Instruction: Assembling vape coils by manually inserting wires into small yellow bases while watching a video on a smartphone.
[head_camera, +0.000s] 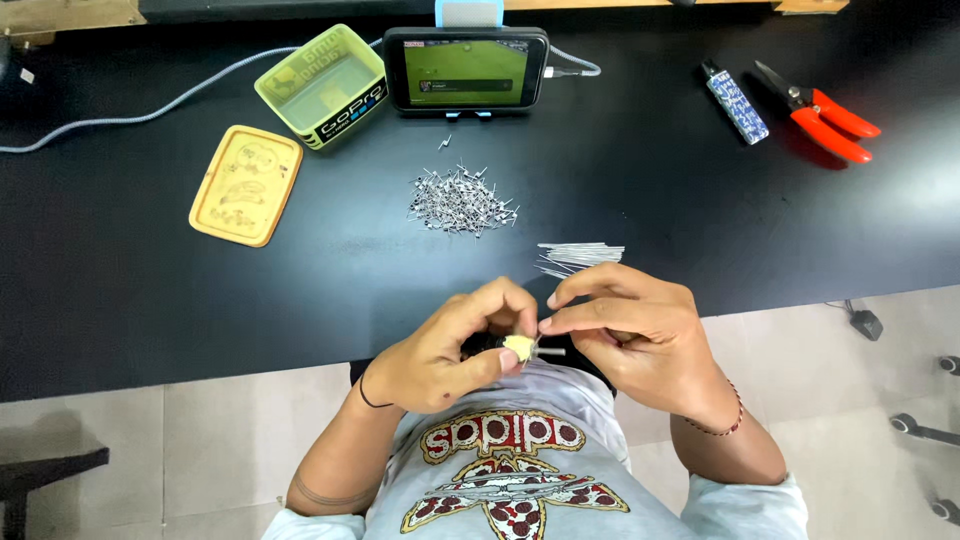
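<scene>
At the six o'clock edge of the black matte surface (650, 200), the left hand (445, 350) is curled nearly closed, thumb and forefinger pinching a small pale-yellow soft-looking lump (519, 347). The right hand (635, 335) is likewise nearly closed, its fingertips gripping a thin short silvery metal pin (550, 351) that meets the lump at its three o'clock side. The pin looks light, stiff and easy to drop, best held near its free end; the lump seems squashable, so a gentle grip on its sides suits it. At twelve o'clock from the hands lie a bundle of straight silvery wires (580, 257) and, farther up, a heap of short cut metal pins (462, 200).
</scene>
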